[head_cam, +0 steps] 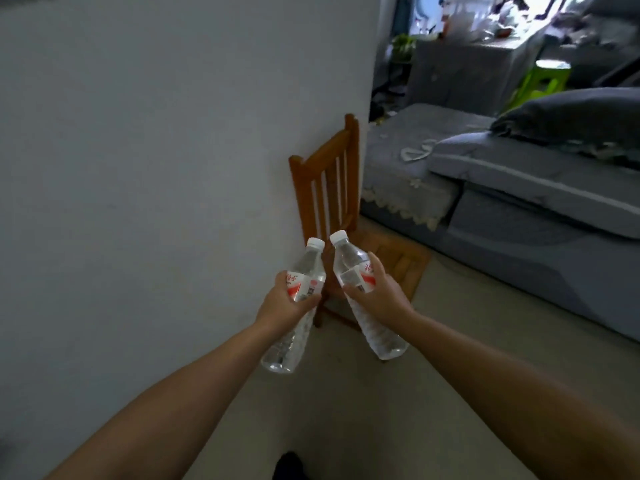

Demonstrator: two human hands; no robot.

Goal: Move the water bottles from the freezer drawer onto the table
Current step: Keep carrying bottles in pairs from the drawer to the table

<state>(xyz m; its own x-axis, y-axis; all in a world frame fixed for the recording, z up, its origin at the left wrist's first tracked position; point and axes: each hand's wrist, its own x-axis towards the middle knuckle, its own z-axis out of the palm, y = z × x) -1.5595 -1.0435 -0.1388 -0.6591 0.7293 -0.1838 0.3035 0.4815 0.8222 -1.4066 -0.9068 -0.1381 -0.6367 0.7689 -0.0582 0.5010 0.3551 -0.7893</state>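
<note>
left hand (282, 301) grips one bottle (294, 306) | right hand (379, 294) grips another bottle (360, 292) | both out of the freezer, carried | table not in sight, set-down pending

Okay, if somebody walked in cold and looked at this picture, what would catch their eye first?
Two clear water bottles, white-capped, held out mid-frame: the left hand grips the left bottle, the right hand grips the right bottle. Behind them a wooden chair stands against the white wall.

Two clear bottles (313, 271) at lower centre carry red-and-white labels and white caps. The chair (329, 178) behind is orange-brown; the sofa (519, 188), right, grey.
</note>
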